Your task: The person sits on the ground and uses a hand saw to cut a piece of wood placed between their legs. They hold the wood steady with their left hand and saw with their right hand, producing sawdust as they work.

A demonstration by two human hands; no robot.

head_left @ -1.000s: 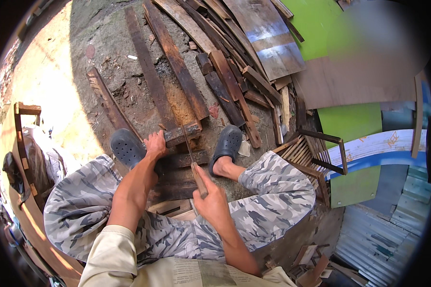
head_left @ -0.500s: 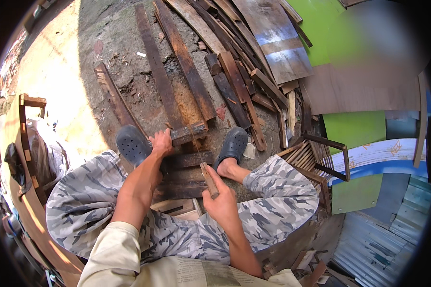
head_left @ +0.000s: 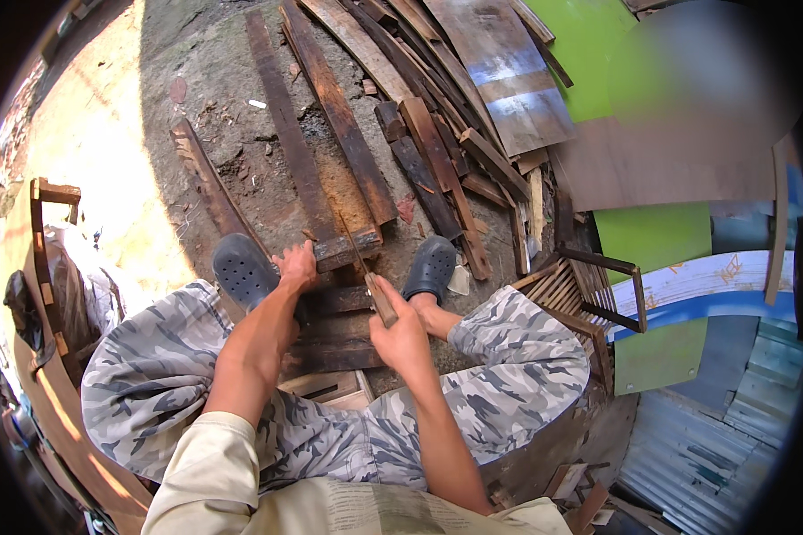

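Observation:
My right hand (head_left: pixel 404 337) is closed around the wooden handle of a handsaw (head_left: pixel 383 301). Its thin blade points away from me and lies across a dark wooden board (head_left: pixel 334 253), near the right end. At the board's left part, my left hand (head_left: pixel 295 266) is wrapped over the edge and grips it. Below that board lie more dark wood pieces (head_left: pixel 330 357), between my feet. Orange-brown sawdust (head_left: pixel 352 201) covers the ground just beyond the cut.
Grey clogs (head_left: pixel 245 272) are on my feet, either side of the board. Long planks (head_left: pixel 337 111) lie ahead, with a heap of wood scraps (head_left: pixel 446 160) at the right. A slatted wooden frame (head_left: pixel 589 283) stands by my right knee. Plywood leans at the left (head_left: pixel 62 383).
My right hand and the saw have moved forward and slightly left, so more of the blade extends beyond the board. My left hand keeps its grip on the board.

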